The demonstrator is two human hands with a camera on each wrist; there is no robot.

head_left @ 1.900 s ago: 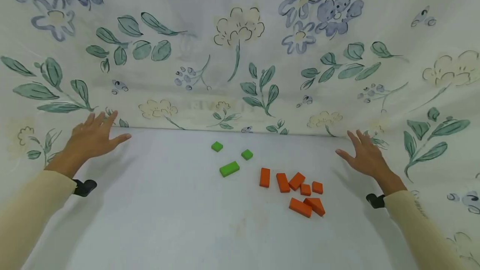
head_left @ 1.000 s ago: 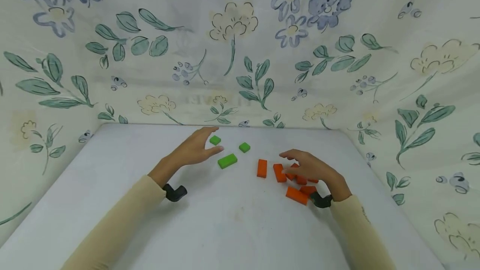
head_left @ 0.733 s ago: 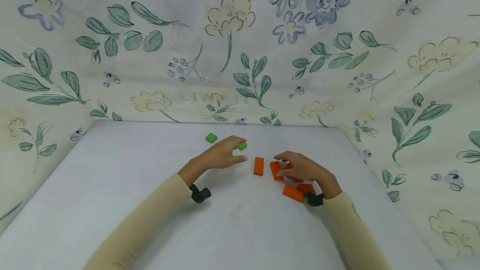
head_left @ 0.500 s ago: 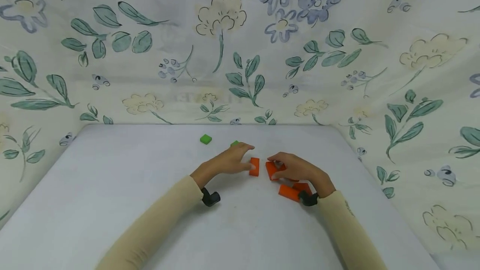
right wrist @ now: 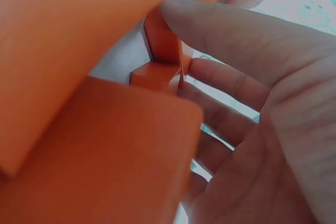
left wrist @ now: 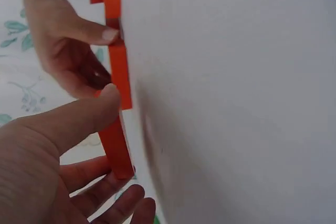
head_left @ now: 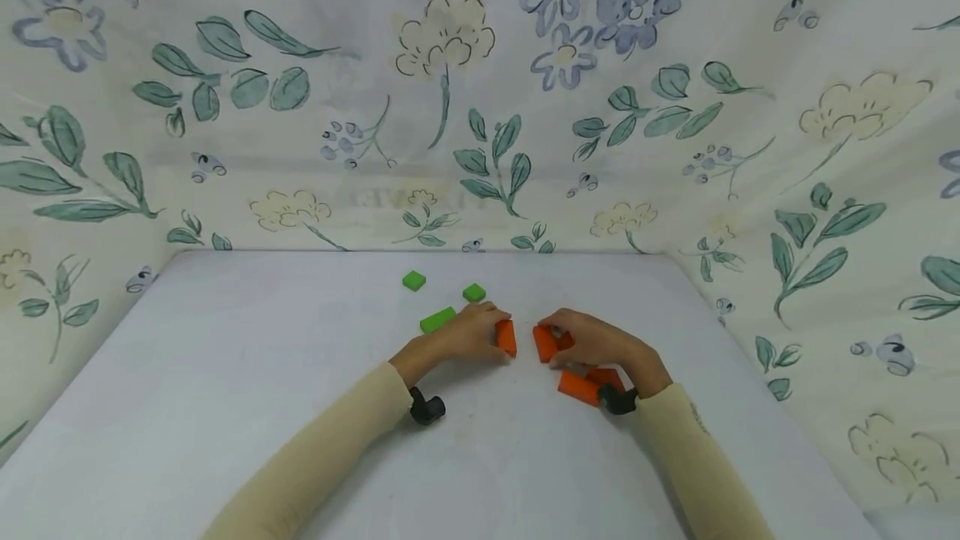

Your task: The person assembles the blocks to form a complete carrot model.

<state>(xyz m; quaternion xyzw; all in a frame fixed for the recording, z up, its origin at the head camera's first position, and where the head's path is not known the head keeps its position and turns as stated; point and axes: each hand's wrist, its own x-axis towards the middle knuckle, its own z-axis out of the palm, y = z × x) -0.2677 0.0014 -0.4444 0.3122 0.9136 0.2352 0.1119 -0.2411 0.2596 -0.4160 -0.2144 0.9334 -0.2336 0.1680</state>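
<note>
In the head view my left hand [head_left: 468, 333] pinches an orange block [head_left: 507, 338] between thumb and fingers. The left wrist view shows that block [left wrist: 115, 148] between thumb and fingertips, just off or at the white surface. My right hand [head_left: 596, 336] grips a second orange block [head_left: 545, 343], facing the first across a small gap. In the right wrist view the thumb and fingers of the right hand [right wrist: 252, 93] close round the block [right wrist: 163, 38]. Other orange blocks lie under and beside the right hand, partly hidden, among them a long one [head_left: 579, 387].
A long green block [head_left: 438, 321] lies behind the left hand. Two small green blocks, one at left [head_left: 414, 281] and one at right [head_left: 474, 292], lie farther back on the white table [head_left: 300, 323]. Floral cloth [head_left: 345, 165] hangs along the back and sides.
Both hands have come inward from the table's sides. The left passed over the green blocks and took hold of an orange block, now tilted. The right settled on another orange block.
</note>
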